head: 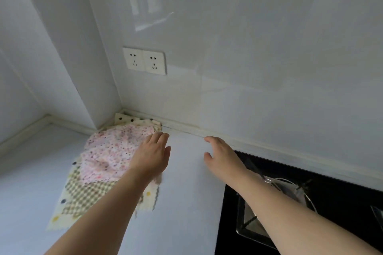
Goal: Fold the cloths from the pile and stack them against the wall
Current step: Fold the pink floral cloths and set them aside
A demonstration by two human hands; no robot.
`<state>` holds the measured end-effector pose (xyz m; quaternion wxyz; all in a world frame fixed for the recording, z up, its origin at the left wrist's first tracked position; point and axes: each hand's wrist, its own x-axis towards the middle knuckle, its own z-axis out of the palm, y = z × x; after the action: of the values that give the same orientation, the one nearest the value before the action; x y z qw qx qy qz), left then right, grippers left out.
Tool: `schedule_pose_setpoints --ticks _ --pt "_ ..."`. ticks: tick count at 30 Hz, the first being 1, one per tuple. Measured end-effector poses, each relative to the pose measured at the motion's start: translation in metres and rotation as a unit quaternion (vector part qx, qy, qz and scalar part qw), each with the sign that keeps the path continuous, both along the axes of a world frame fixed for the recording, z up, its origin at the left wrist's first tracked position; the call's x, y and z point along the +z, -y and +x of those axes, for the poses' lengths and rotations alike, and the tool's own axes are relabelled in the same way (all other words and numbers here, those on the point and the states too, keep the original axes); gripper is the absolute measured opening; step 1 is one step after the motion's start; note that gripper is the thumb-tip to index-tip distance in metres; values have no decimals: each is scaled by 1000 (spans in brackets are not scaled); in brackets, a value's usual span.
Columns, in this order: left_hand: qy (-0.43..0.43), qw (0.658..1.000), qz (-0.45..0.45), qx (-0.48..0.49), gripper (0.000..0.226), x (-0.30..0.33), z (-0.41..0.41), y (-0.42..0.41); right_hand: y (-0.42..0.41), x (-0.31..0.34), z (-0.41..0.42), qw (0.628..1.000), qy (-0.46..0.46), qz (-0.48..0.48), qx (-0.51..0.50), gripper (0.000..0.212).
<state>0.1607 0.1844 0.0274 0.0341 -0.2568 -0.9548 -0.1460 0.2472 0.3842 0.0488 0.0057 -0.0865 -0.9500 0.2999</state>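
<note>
- Glossy pale wall (pixel 248 37) fills the top of the view, smooth enough to throw reflections, meeting a side wall at the corner with a cream sealing strip along its foot.
- White counter (pixel 186 203) runs beneath, flat and matte; a black glass hob (pixel 331 188) with a metal pan support sits at the right, under the right forearm.
- The pile of cloths (pixel 99 172) lies in the corner, touching the wall strip: thin squares with pinked zigzag edges, loosely overlapped.
- On top, the pink floral cloth (pixel 112 151), soft and rumpled; under it a brown gingham cloth (pixel 83 192); below and behind, a cream polka-dot cloth (pixel 132 119).
- Left hand (pixel 153 155) is down on the floral cloth's right edge, fingers straight and together, palm flat, gripping nothing as far as I can tell.
- Right hand (pixel 219 153) hovers just above bare counter beside the pile, fingers loosely spread, empty.
- My read: the top cloth is about to come off. Best to pinch one layer only, pull it onto the bare counter, smooth it, then match corners so the fold sits square.
- A double socket (pixel 144 61) sits on the wall above the pile.
</note>
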Motion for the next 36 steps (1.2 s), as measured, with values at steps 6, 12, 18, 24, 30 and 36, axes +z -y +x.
schedule_pose_setpoints --ticks 6,12,18,24,30,36 --pt "44 998 -27 22 47 -38 -45 89 76 -43 -47 997 67 -10 22 46" --pt "42 996 -44 -59 45 -94 -53 136 130 -109 -62 995 88 -42 34 44" --pt "-89 992 38 -76 34 -157 -46 147 156 -180 -71 996 3 -89 -9 44" --pt "-176 976 118 -44 25 -192 -46 145 167 -221 -74 981 -170 -57 -73 17" --pt "-255 950 166 -72 21 -200 -44 147 168 -227 -65 951 -238 -173 -97 23" --pt "-233 934 264 -66 11 -184 -46 152 174 -213 -52 890 -320 -317 -63 20"
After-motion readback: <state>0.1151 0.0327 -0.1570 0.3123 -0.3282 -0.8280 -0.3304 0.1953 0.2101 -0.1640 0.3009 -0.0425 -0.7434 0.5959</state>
